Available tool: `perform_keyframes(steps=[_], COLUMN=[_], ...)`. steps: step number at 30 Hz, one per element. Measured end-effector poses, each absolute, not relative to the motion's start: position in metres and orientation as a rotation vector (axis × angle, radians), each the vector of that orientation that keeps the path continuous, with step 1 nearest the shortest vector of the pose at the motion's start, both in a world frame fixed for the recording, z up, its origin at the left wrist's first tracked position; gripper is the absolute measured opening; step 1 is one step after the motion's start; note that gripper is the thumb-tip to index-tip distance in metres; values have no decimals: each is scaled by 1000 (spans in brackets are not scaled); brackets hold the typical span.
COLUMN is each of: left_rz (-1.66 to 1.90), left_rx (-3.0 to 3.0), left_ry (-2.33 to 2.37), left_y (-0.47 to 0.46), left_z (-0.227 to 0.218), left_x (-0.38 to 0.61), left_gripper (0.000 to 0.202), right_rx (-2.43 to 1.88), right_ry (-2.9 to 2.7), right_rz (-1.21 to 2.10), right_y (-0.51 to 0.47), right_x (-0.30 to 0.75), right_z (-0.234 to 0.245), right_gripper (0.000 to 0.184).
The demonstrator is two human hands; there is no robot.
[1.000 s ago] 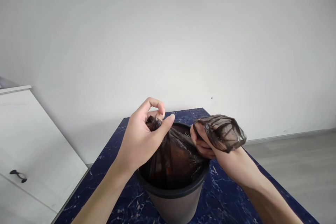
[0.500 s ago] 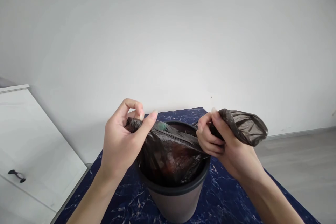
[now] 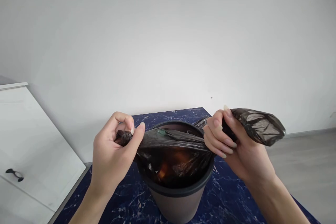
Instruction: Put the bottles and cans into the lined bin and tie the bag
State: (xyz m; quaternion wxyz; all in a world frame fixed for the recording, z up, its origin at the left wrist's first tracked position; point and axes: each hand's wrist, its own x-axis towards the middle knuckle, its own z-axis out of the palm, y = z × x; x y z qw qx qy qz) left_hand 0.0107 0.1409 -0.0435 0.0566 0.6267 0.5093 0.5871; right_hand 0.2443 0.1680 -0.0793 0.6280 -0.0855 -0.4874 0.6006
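A thin, see-through black garbage bag (image 3: 178, 157) sits in a brown-grey trash can (image 3: 178, 203) with a black rim. Reddish-orange contents show dimly through the plastic. Above the left side of the rim, my left hand (image 3: 112, 150) is closed on one bunched end of the bag. My right hand (image 3: 233, 136) grips the opposite end at the right of the rim, and a puffed tail of plastic sticks out past its thumb. Between both hands the bag's upper edge is stretched taut across the can's mouth.
The can stands on a dark blue marble-patterned tabletop (image 3: 123, 196). At the left is a white cabinet (image 3: 34, 140) with a black handle (image 3: 15, 175). A pale wall (image 3: 168, 42) rises behind the table, and grey flooring (image 3: 309, 168) lies at the right.
My hands have moved apart, the left one to the left and slightly down, the right one to the right. The bag's edge between them is tighter and flatter.
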Motion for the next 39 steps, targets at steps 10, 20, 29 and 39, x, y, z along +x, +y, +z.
perform_keyframes(steps=[10, 20, 29, 39], left_rz=[1655, 1348, 887, 1327], left_rx=[2271, 2614, 2748, 2639], left_ry=[1495, 1056, 716, 882], left_y=[135, 142, 137, 137], left_z=[-37, -16, 0, -17], left_x=[13, 40, 69, 52], left_gripper=[27, 21, 32, 52], right_rx=[-521, -652, -564, -573], right_ry=[-1422, -1740, -1603, -1592], right_rz=[1000, 1087, 1210, 1042], right_y=[158, 141, 134, 139], right_x=[247, 236, 225, 224], right_z=[-79, -86, -76, -79], right_gripper=[47, 58, 40, 37])
